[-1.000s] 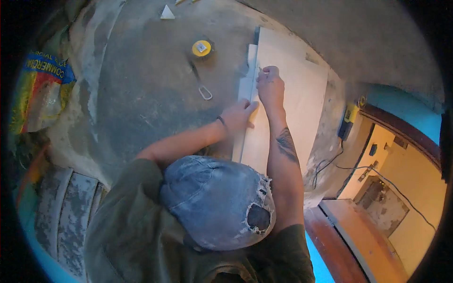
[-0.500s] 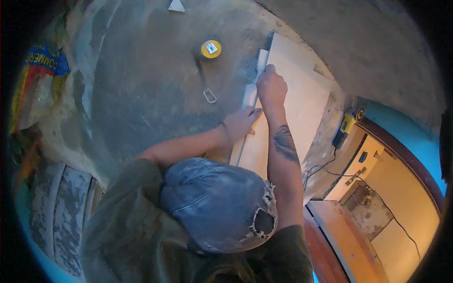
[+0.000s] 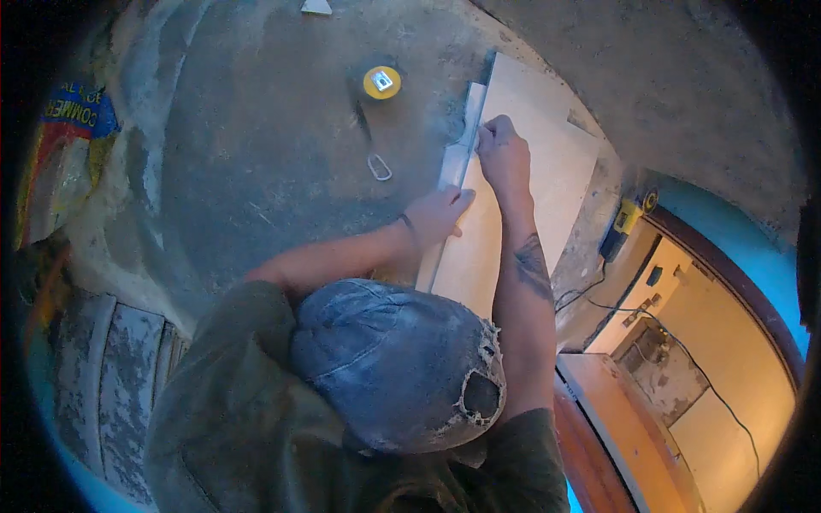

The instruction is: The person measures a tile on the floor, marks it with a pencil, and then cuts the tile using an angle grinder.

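A long pale board or tile [image 3: 547,162] lies on the floor in front of me, with a narrower pale strip [image 3: 455,162] along its left edge. My left hand [image 3: 436,215] rests over this strip and edge, its fingers stretched out and thumb on the board. Farther along the same edge, my right hand [image 3: 503,152] is closed in a pinch low over the board. Whatever it holds is hidden by the fingers. Faded blue denim [image 3: 385,368] with a frayed hole fills the space between my arms.
A round yellow tape measure [image 3: 381,83] and a carabiner [image 3: 379,168] lie left of the board. A yellow-and-black angle grinder [image 3: 624,224] with a black cord [image 3: 684,350] is at the right. A colourful sack [image 3: 73,145] stands far left; a white offcut [image 3: 316,7] lies at the top.
My right hand and forearm have shifted slightly right, still over the board's left edge. My left hand stays in nearly the same place.
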Demonstrator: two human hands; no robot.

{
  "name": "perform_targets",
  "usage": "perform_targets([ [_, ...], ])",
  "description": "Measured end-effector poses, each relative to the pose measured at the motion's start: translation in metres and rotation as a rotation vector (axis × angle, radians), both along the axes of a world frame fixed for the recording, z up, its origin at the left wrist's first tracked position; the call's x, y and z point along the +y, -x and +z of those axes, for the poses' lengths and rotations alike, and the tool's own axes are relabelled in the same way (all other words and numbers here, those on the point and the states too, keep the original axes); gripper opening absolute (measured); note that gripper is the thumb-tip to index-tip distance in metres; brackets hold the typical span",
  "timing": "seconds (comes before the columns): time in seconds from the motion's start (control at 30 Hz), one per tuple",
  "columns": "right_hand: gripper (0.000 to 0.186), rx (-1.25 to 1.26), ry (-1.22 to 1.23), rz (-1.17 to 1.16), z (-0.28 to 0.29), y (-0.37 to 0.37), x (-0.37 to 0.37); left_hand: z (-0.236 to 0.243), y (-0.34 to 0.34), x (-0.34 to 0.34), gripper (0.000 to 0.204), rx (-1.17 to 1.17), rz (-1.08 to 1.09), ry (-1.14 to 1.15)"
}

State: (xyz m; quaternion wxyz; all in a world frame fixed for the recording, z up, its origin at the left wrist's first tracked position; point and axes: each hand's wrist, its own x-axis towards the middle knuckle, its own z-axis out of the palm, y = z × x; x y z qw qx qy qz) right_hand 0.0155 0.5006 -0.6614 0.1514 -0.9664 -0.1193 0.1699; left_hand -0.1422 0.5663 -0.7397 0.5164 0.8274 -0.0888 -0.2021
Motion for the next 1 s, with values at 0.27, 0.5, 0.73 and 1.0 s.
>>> perform_targets([
  [0.27,0.022,-0.053,0.27,0.126,-0.018,0.023,0.011,-0.003,0.005,0.001,0.07,-0.012,0.05,-0.007],
  [0.5,0.026,0.207,-0.815,-0.578,-0.003,0.038,-0.052,-0.011,0.004,-0.004,0.066,-0.229,0.102,-0.027],
  [0.73,0.026,0.024,-0.323,-0.51,0.0,0.056,-0.1,-0.012,-0.003,-0.018,0.056,-0.163,0.025,-0.111],
  [1.0,0.022,-0.05,-0.237,-0.523,-0.001,0.043,-0.109,0.028,-0.004,0.003,0.048,-0.078,0.229,-0.052],
])
